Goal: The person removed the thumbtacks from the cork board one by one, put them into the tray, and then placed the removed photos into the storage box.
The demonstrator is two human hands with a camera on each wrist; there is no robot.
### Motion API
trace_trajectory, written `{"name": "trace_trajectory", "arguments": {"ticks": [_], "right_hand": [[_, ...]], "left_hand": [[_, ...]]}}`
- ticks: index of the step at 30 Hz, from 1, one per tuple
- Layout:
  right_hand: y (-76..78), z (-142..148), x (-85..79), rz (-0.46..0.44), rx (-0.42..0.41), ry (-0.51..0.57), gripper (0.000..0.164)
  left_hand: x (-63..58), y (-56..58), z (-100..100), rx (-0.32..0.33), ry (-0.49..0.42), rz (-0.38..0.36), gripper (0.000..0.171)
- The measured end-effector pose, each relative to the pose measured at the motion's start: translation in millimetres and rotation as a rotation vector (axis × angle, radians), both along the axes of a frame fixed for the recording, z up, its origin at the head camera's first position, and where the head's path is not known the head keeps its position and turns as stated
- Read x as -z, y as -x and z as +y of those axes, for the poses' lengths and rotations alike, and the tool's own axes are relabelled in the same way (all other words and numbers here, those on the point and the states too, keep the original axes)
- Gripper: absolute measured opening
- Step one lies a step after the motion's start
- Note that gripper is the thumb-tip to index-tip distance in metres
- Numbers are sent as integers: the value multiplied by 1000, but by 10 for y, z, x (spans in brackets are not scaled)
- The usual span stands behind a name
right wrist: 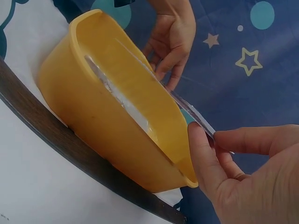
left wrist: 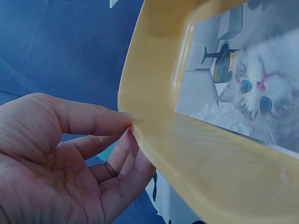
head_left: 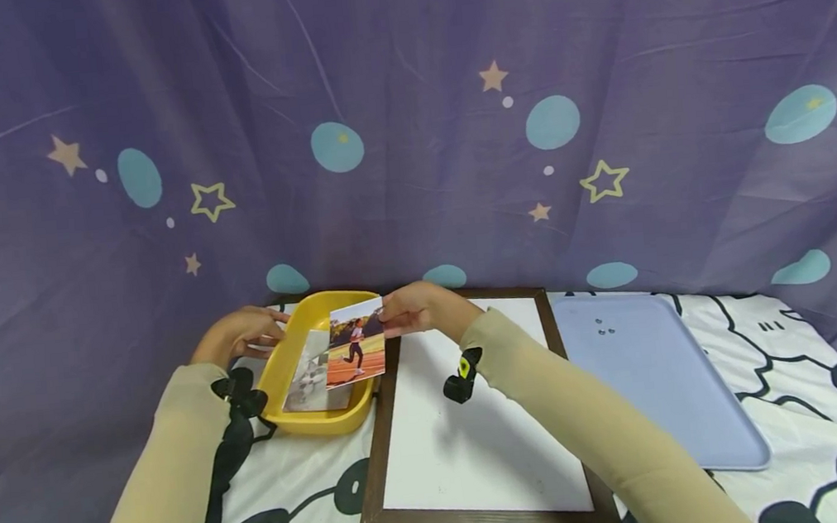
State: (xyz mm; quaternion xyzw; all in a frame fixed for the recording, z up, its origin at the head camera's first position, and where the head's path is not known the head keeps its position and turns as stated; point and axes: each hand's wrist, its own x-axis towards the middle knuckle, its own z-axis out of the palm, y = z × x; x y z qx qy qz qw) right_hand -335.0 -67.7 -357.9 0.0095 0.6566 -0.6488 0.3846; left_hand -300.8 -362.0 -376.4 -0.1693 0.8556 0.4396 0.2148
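Observation:
A yellow plastic tub [head_left: 328, 424] stands at the left of the head view. My left hand [head_left: 241, 331] pinches its left rim between thumb and fingertips, as the left wrist view shows close up. My right hand [head_left: 422, 307] holds a photo print of a runner on a track [head_left: 355, 354] by its right edge. That print is raised over the tub and tilted; in the right wrist view it appears nearly edge-on between thumb and fingers. Inside the tub lies another photo print, of a white kitten [left wrist: 261, 88], partly covered by the runner print in the head view.
Right of the tub lies a white board with a dark wooden frame [head_left: 480, 447]. Beyond it is a pale blue tray [head_left: 646, 391] bearing several small shiny pieces [head_left: 602, 330]. A patterned cloth [head_left: 303, 479] lies beneath, and a purple curtain [head_left: 401, 64] hangs behind.

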Motion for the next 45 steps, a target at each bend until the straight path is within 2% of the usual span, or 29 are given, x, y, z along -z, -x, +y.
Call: {"name": "trace_trajectory", "arguments": {"ticks": [3,7,10,12,13,17,18,19,21,22,26,28,29,33,38,45], "right_hand": [[0,-43,5,-5,1,3,18],[-1,-96,27,-23,16,-11,26],[12,-135,74,-11,28,-44,21],[47,-164,132,4,30,-58,16],[138,-192,231,-1,21,-45,19],[297,-292,415,-1,9,-35,29],[264,-295,398,13,19,-40,34],[302,-320,437,9,12,-37,35],[175,-318,340,38,38,-66,39],[224,-338,391,24,33,-51,40],[162,-369,341,6,40,-67,38],[167,-389,345,-1,29,-74,30],[67,-370,255,19,36,-99,26],[-43,-332,179,45,48,-108,14],[-67,-312,148,66,45,-110,14],[-78,-315,131,102,52,-168,8]], "left_hand": [[4,-2,-3,-6,3,-2,61],[16,-35,-11,-11,3,3,61],[31,-51,-23,-13,-1,5,61],[44,-49,-33,-19,-5,4,61],[48,-50,-37,-20,-8,5,61],[53,-51,-41,-16,-17,9,61],[53,-51,-40,-13,-18,10,61],[53,-50,-37,-13,-17,11,61],[56,-47,-37,-10,-17,12,62],[55,-47,-34,-15,-16,12,61],[57,-40,-29,-22,-10,18,61],[55,-36,-20,-25,-7,20,60],[54,-31,-18,-23,-6,22,60],[48,-27,1,-25,-12,22,60],[41,-15,8,-33,-4,16,58],[54,-22,3,-31,-3,17,58]]}}
